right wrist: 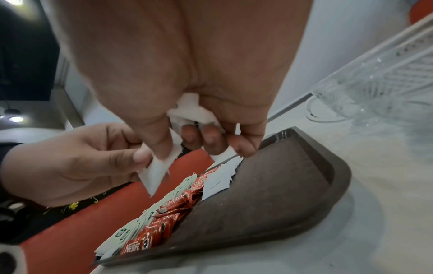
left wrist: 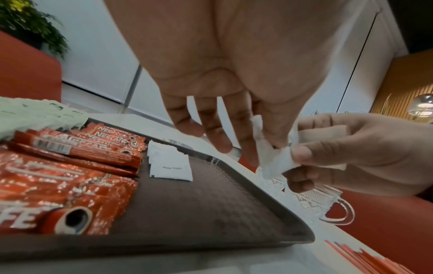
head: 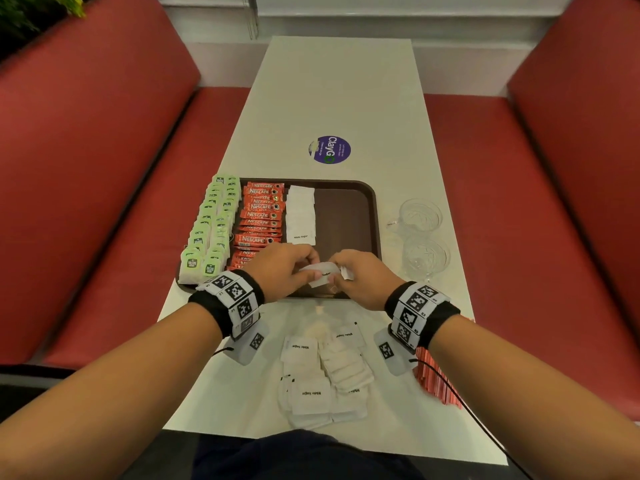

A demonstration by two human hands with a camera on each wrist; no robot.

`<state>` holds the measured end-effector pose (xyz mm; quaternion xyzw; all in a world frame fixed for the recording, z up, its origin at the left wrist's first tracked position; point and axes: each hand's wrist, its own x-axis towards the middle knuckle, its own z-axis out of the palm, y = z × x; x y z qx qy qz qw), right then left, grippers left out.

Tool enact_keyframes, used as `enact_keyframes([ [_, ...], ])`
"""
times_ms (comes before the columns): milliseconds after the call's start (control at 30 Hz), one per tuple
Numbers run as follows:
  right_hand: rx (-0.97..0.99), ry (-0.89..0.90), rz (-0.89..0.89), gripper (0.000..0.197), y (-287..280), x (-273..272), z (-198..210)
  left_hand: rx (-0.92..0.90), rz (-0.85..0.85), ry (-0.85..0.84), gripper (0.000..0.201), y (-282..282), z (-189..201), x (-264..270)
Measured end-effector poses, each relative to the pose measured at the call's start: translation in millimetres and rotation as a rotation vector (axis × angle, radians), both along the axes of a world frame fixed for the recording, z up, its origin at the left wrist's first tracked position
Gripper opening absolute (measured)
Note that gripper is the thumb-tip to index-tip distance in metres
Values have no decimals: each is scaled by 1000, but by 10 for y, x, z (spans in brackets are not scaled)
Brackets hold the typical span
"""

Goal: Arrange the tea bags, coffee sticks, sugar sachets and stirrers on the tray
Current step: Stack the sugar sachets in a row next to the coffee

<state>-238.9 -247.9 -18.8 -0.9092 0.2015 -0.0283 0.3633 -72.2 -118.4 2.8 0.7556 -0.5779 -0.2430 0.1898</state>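
From the head view, the left hand (head: 282,268) and right hand (head: 360,277) pinch white sugar sachets (head: 320,273) above the tray (head: 346,209), apparently passing one over for its row. The left wrist view shows thumb and fingertips (left wrist: 276,137) pinching paper. The right wrist view shows fingers (right wrist: 212,140) curled around spare sachets.

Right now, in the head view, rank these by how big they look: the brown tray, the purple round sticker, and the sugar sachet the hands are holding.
1. Brown tray, clearly largest.
2. Purple round sticker.
3. Sugar sachet between the left hand and right hand.

The sachet is partly hidden by fingers, and the sticker lies farther away, so the last two are uncertain.
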Motion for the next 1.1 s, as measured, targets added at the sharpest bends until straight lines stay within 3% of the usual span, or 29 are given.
enact_keyframes([
  [200, 68, -9, 6, 18, -70, 68, -2, 48, -17, -60, 14, -136, -79, 175],
  [333, 172, 53, -101, 21, -151, 105, 7, 41, 110, -148, 20, -323, -73, 435],
  [400, 233, 53, -139, 15, -186, 112, 17, 126, 160, -228, 21, -443, -58, 587],
  [533, 276, 73, -164, 10, -266, 148, 46, 373, 78, -347, 29, -684, -135, 794],
  [633, 340, 87, -163, 9, -289, 173, 47, 438, 92, -371, 34, -824, -226, 866],
  [967, 381, 113, -157, 3, -300, 144, -6, 402, 233, -429, 43, -1002, -305, 864],
  [1100, 358, 116, -153, 5, -321, 126, 2, 368, 212, -458, 53, -1110, -354, 666],
])
